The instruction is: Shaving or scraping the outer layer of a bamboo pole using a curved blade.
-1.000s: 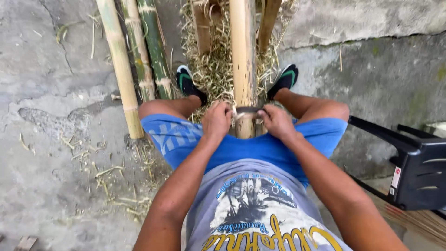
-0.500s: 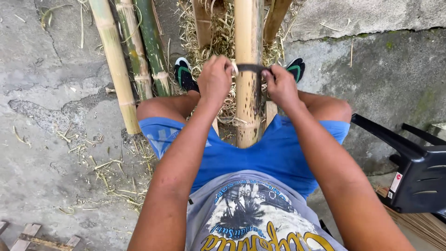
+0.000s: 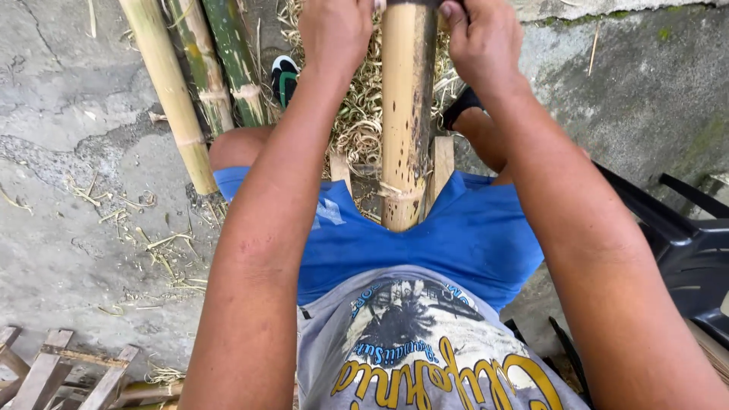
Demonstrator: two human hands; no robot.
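A thick yellow bamboo pole (image 3: 407, 114) runs away from me between my knees, resting in a wooden support (image 3: 442, 165). My left hand (image 3: 336, 30) and my right hand (image 3: 477, 38) are stretched far out, one on each side of the pole. Each grips an end of a dark two-handled blade (image 3: 410, 3) laid across the pole at the top edge of the view. Pale bamboo shavings (image 3: 357, 114) lie heaped under the pole.
Three more bamboo poles (image 3: 173, 91) lie on the concrete floor at the left. A black plastic chair (image 3: 687, 243) stands at the right. Wooden slats (image 3: 53, 372) sit at the bottom left. Loose shavings are scattered over the floor.
Both hands have pushed the blade away from me along the pole, from near my lap to the far end of my reach. My arms are now extended.
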